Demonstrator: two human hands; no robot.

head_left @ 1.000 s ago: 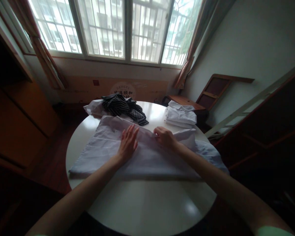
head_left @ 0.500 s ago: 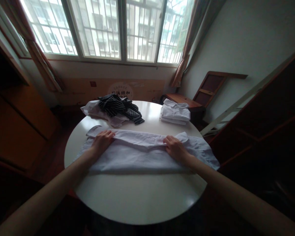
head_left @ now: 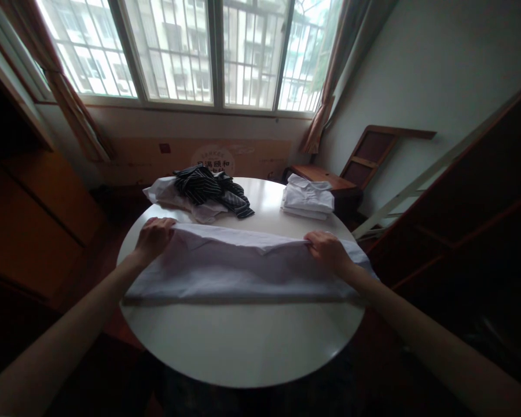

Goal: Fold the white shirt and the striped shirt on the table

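Folding the shirt (head_left: 243, 269) lengthwise.
Left hand (head_left: 153, 238) and right hand (head_left: 330, 252) apparently pinch its far edge; next, flatten evenly.

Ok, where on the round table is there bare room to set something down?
The widest bare patch is the near part of the table, in front of the pale shirt. A smaller patch lies between the striped garment and the folded white stack. The far left is crowded.

Backlit via window (head_left: 191, 52), dim fg.
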